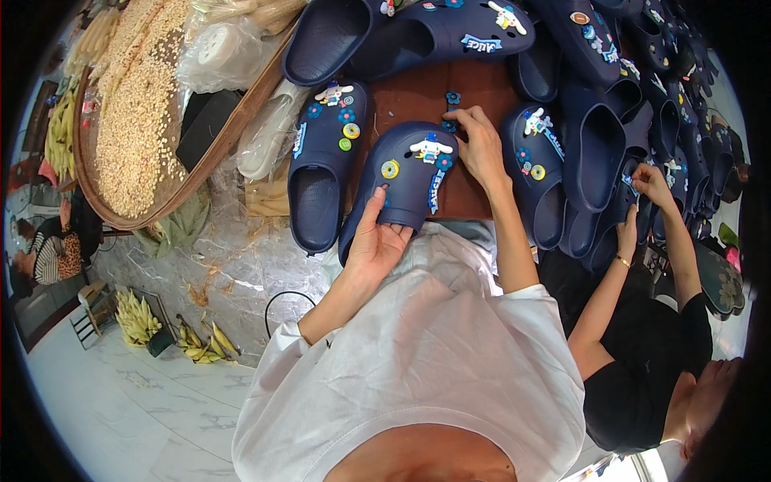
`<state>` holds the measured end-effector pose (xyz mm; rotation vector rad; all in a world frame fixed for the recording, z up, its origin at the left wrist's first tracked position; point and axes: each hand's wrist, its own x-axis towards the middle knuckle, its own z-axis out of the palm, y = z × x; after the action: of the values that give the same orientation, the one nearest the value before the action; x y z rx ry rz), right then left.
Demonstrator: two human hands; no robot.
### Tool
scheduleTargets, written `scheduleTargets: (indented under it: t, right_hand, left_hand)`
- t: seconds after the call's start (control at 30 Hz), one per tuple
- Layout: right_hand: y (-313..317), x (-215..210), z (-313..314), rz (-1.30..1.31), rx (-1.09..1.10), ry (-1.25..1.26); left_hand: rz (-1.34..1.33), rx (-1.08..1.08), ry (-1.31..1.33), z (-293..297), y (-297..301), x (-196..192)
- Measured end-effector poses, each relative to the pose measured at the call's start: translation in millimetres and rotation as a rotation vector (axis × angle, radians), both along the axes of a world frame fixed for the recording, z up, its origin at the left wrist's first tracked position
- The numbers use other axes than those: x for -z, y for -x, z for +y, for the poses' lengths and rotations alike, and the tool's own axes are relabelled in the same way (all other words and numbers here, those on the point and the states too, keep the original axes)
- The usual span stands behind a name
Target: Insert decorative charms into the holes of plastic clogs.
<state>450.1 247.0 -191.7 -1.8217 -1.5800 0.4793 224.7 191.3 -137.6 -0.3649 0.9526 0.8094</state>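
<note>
A navy clog [411, 186] sits in front of me, its opening toward my body. My left hand [377, 245] grips its open end, thumb on top and fingers inside. The clog bears a white cartoon charm, a yellow ring charm, a blue flower and a blue name-strip charm; a bare hole shows near my thumb. Beyond its toe, my right hand [480, 149] has its fingertips closed at a small blue flower charm [449, 126]. Another blue flower charm [453, 98] lies just past it on the brown surface [401, 100].
Decorated navy clogs stand left [328, 161] and right [536, 173], with many more piled behind. At right, another person's hands [642, 189] work on a clog. A wooden tray [229, 132] with loose corn kernels [136, 136], plastic bags and corn cobs is at left.
</note>
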Motion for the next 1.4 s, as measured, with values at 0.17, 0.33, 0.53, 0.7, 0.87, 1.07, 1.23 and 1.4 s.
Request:
scheduleTargets:
  t: [0.17,0.33,0.53,0.7,0.87,1.07,1.23,1.4]
  right_hand:
    - [-7.2,7.4,7.7,0.008,-0.064,0.033]
    - [-16.2,0.7,3.0,-0.044,-0.011,0.032]
    - [1.8,-71.2,-15.5,0.212,0.174,-0.063]
    - [23.8,-93.3,-41.2,0.455,-0.144,0.078]
    - [48.0,-95.4,-54.6,0.528,-0.187,0.219]
    - [52.5,-94.3,-54.2,0.324,-0.191,0.126]
    - [53.1,-89.6,-53.9,0.238,-0.196,0.053]
    - [55.4,-89.9,-54.8,0.194,-0.173,0.070]
  left_hand:
    - [-0.034,0.021,-0.032,1.0,-1.5,-2.4]
    - [-0.045,0.058,-0.091,-3.8,-8.4,-6.9]
    - [-0.019,0.101,-0.183,-10.0,-14.2,-3.9]
    - [0.004,0.153,-0.245,-14.3,-18.9,-3.4]
    - [-0.005,0.164,-0.262,-19.1,-21.0,3.7]
    - [0.019,0.146,-0.290,-20.5,-22.1,2.9]
    - [0.030,0.153,-0.287,-21.2,-23.3,0.2]
    - [0.039,0.154,-0.294,-22.8,-23.8,2.8]
